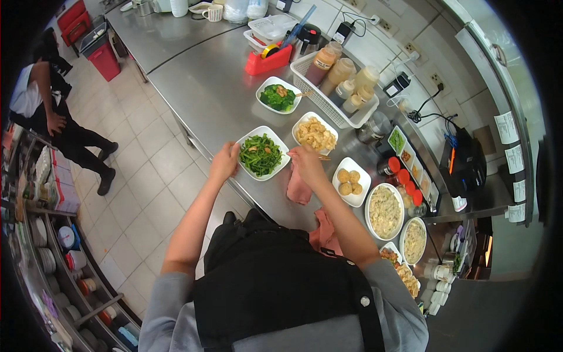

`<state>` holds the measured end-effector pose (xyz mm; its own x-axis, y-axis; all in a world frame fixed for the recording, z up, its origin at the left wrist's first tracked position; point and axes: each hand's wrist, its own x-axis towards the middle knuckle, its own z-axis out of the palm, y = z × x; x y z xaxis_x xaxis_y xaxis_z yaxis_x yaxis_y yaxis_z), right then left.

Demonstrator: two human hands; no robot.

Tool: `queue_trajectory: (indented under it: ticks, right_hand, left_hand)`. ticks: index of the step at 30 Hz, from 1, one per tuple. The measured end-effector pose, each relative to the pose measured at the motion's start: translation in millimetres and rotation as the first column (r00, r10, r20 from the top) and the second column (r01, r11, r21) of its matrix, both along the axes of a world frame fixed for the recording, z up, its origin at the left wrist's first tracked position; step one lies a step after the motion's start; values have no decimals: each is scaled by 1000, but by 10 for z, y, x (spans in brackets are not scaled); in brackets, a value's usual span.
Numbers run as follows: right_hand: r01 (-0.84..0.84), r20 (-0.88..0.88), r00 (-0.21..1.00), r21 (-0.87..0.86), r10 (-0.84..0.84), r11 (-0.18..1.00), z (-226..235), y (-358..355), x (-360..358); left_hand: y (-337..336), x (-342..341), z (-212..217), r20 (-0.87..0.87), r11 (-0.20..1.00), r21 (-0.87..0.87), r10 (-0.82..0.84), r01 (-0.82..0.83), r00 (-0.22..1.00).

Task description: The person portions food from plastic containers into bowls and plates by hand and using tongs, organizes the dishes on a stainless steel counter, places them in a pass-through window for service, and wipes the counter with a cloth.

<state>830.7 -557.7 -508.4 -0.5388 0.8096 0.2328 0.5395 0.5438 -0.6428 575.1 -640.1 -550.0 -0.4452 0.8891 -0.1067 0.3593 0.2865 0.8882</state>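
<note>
A white square dish of cooked leafy greens (260,155) sits at the front edge of the steel counter. My left hand (224,162) grips its left rim, thumb on top. At the opposite rim my right hand (308,164) has its fingers pinched together, with a pink cloth (299,186) trailing below them. The hand partly hides where the cloth meets the fingers. Just beyond stands a dish of pale yellow cooked food (315,134), a wooden utensil end showing beside it. Broccoli (277,98) fills another dish farther back. A dish of round balls (350,183) is to the right.
A white basket (302,69) of sauce bottles stands against the wall. Red-lidded jars (402,176) and two oval dishes of pale food (385,212) line the right. A red tape dispenser (267,61) is at the back. Another person (64,117) stands on the left floor.
</note>
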Motion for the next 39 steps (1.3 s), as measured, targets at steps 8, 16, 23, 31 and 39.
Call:
queue_trajectory:
  ticks: [8,16,23,31,39]
  right_hand:
    - [-179,475,880,291,21,940,-133,-88,-127]
    - [-103,479,877,229,-20,968,-25,-392,-133]
    - [-184,193,968,100,162,978,-82,-607,-94]
    - [108,168,985,-434,-38,894,210,-449,448]
    - [48,118,993,-485,12,873,-267,-586,507]
  left_hand:
    - [103,26,-51,-128,990,-36,-141,138,982]
    - [-11,223,-139,-51,1000,13,8,-7,999]
    - [-269,402,-169,483,999,-29,-16,34,876]
    - [-407,402,-146,618,993,-75,-27,93,785]
    - [-429,407,-152,150,997,73,7,-18,989]
